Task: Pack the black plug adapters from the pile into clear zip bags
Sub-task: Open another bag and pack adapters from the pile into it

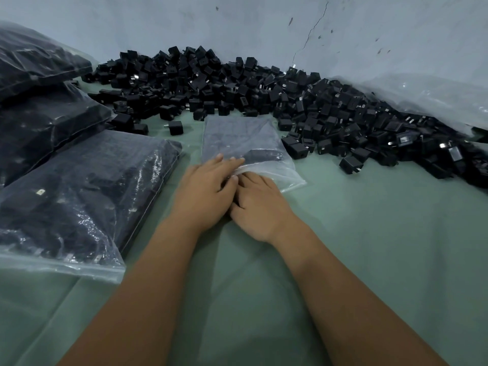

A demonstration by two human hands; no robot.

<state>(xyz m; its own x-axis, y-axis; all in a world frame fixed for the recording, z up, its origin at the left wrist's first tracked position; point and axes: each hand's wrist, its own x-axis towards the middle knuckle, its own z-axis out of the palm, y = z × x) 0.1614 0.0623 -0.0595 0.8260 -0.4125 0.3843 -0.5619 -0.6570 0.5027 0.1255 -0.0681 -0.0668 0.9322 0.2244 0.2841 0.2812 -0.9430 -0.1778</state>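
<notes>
Both forearms reach up from six o'clock over the green bench (369, 233). At centre, the left hand (208, 191) lies flat with straight fingers (232, 161) pressing the near end of a clear zip bag (245, 146) holding black adapters; the right hand (258, 204) sits just beside it, fingers relaxed on the bag's mouth. Behind, from eleven to three o'clock, sprawls the pile of plug adapters (264, 93). Filled bags (79, 196) stack at nine o'clock

Both bare forearms reach forward, left hand (208, 190) flat with fingers straight, overlapping the right hand (257, 204).
</notes>
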